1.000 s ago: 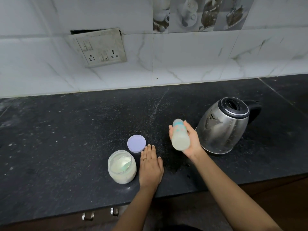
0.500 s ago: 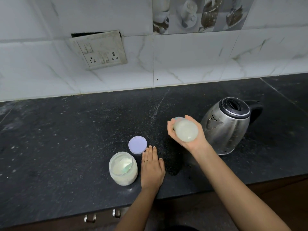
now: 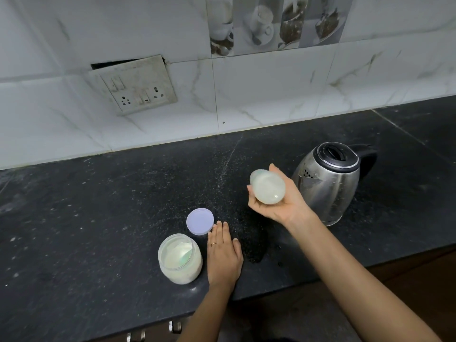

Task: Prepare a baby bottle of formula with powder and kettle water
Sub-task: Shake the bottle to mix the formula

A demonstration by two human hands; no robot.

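My right hand (image 3: 283,204) grips the baby bottle (image 3: 267,186) above the counter (image 3: 98,218), tipped so its base faces me, milky liquid inside, just left of the steel kettle (image 3: 328,183). My left hand (image 3: 223,257) lies flat and open, palm down on the counter, holding nothing, between the open powder jar (image 3: 179,259) and a dark wet patch. The jar's lilac lid (image 3: 199,221) lies flat just beyond the jar, near my left fingertips.

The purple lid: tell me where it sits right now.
In the head view the purple lid lies flat on the black counter, just behind the open powder jar and at the left hand's fingertips.
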